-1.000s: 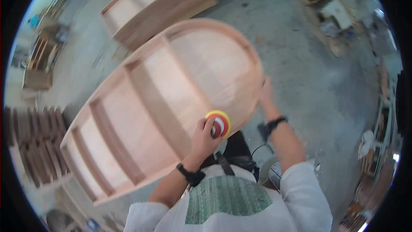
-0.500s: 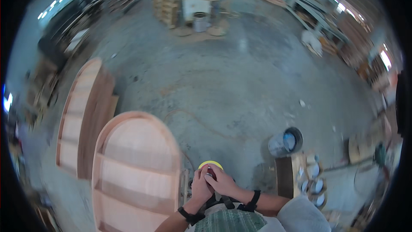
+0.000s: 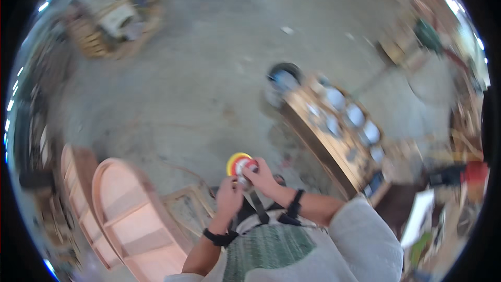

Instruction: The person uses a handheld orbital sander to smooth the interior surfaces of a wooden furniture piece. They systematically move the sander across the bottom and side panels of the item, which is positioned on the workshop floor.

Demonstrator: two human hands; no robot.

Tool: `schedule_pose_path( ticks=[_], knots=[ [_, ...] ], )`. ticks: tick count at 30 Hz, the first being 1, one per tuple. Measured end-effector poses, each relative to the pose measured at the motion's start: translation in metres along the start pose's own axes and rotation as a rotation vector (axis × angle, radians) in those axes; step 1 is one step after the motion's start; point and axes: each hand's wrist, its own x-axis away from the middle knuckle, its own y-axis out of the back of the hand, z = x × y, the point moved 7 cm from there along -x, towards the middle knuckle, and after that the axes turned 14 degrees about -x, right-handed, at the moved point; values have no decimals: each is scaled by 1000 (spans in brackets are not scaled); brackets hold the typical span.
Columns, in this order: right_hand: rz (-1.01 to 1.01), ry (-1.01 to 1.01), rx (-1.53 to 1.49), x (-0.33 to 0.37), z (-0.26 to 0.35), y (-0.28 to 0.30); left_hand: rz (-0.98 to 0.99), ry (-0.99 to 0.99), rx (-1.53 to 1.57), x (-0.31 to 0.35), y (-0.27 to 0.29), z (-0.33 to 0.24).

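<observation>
A small round sander (image 3: 239, 165) with a red body and a yellow disc is held up in front of my body, its red side now showing. My right hand (image 3: 262, 179) is closed around its right side. My left hand (image 3: 228, 196) is closed at its lower left edge, by the grey end of the body; motion blur hides the exact finger positions. To my left stands a pale wooden shelf unit with a rounded top (image 3: 136, 214), and a second similar shelf unit (image 3: 83, 203) is just beyond it. Neither hand touches the shelves.
On my right is a wooden bench (image 3: 339, 146) carrying several white discs (image 3: 355, 115). A dark bucket (image 3: 285, 79) stands at its far end. A low wooden frame (image 3: 190, 201) lies beside the near shelf. Pallets (image 3: 88, 42) and clutter line the concrete floor (image 3: 209, 62).
My view has swung to the right, so the shelves sit farther left and the bench is more central. My hands have shifted on the sander, uncovering its red body.
</observation>
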Motion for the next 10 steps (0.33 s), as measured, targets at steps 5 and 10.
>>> schedule_pose_path(
  ticks=[5, 10],
  knots=[
    [-312, -37, 9, 31, -12, 120, 618, 378, 132, 27, -59, -80],
    [-438, -119, -221, 54, -38, 192, 508, -70, -51, 5, -126, -103]
  ],
)
